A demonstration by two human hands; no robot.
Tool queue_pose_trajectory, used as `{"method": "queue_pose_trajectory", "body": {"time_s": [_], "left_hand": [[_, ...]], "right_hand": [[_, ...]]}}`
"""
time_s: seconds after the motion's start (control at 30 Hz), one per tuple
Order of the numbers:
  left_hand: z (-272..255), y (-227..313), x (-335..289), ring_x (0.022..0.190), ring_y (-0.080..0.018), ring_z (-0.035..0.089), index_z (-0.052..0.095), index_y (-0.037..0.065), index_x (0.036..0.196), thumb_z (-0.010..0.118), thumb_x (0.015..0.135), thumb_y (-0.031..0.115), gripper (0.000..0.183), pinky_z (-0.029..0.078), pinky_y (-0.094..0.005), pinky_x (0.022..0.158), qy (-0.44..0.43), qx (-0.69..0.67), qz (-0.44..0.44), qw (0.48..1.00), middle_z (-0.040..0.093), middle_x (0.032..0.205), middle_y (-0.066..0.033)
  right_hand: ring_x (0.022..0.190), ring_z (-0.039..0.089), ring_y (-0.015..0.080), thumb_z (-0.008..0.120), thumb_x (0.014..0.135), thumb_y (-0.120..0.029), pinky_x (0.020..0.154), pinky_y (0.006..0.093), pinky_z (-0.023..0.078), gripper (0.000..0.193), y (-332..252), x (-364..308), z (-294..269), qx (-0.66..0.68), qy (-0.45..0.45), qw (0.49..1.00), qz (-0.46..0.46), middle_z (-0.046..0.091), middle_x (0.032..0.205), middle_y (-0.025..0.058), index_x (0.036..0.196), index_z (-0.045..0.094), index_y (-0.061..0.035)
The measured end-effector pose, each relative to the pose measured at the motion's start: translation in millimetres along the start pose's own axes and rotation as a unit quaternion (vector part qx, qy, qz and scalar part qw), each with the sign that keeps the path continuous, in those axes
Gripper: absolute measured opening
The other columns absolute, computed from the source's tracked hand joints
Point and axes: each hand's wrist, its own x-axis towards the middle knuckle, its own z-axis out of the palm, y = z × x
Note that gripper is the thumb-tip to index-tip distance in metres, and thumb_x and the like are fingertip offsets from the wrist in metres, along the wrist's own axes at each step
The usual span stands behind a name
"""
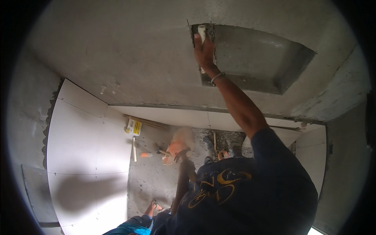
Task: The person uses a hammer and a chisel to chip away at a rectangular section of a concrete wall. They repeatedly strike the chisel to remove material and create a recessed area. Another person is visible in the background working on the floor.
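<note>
- Two grips: the right grip (204, 53), the left grip (181, 155).
- One wall pipe (201, 29), white, at the right grip.
- One recess (250, 51), around and to the right of the right grip.
- One wristband (217, 78), just below the right grip.
- Two wall stubs (103, 89), left of and below the right grip.
- One orange thing (178, 146), blurred, at the left grip.
- Two floor pipes (134, 149), pale, one on each side of the left grip.
- One orange tube (146, 155), left of the left grip.
- One orange ring (223, 155), right of the left grip.
- One box (134, 127), left of and beyond the left grip.
</note>
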Motion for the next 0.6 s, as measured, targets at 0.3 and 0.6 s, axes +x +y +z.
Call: {"method": "queue_pose_trajectory", "body": {"time_s": [0.3, 0.6], "left_hand": [[18, -14, -14, 0.053, -0.0191, 0.050, 0.053, 0.009, 0.084, 0.050, 0.093, 0.031, 0.024, 0.045, -0.0324, 0.050, 0.033, -0.019, -0.004, 0.999, 0.050, 0.063, -0.0055], [29, -19, -23, 0.054, -0.0191, 0.052, 0.052, 0.009, 0.087, 0.050, 0.093, 0.026, 0.018, 0.045, -0.0319, 0.050, 0.044, -0.022, 0.005, 0.999, 0.049, 0.063, -0.0059]], "right_hand": [[0.048, 0.039, 0.0019, 0.053, 0.094, -0.042, 0.043, 0.0189, 0.034, 0.034, 14, -11, -73, 0.114, -0.068, 0.972, 0.195, 0.047, 0.064, -0.0038, 0.089, 0.050, -0.0088], [0.041, 0.041, 0.0060, 0.053, 0.092, -0.027, 0.038, 0.0206, 0.035, 0.018, -54, -191, -201, 0.313, -0.201, 0.701, 0.608, 0.052, 0.068, 0.0021, 0.097, 0.048, -0.0107]]}}
